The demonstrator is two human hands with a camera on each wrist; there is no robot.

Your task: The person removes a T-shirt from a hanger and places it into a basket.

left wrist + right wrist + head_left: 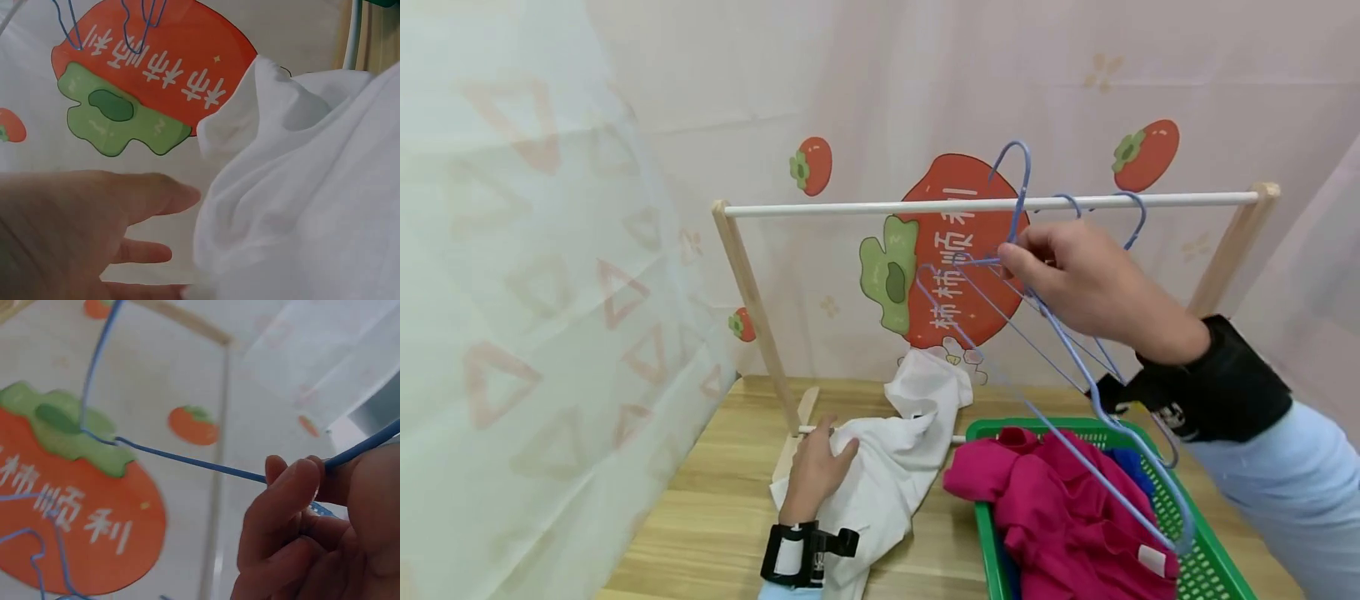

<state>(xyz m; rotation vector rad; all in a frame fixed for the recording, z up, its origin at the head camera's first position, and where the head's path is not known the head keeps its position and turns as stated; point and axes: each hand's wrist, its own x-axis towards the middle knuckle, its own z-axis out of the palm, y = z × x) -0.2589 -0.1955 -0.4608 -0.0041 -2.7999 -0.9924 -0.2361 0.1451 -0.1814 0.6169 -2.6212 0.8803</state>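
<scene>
My right hand [1086, 283] pinches a blue clothes hanger [1024, 179] just below its hook. The hook stands higher than the rack's white rail [835, 208], and the hanger's body slants down over the basket. In the right wrist view, thumb and fingertips close on the thin hanger wire [187, 462]. My left hand [815, 471] is at the left side of a crumpled white garment [895, 467] on the table. In the left wrist view, its thumb and fingers extend toward the white cloth [275, 200]; whether the fingertips touch it, I cannot tell.
Other blue hangers [1135, 218] hang from the rail, right of the held one. A green basket [983, 542] at the right holds a magenta garment [1052, 500] and some blue cloth [1131, 468]. The rack's wooden left post [756, 317] rises behind my left hand.
</scene>
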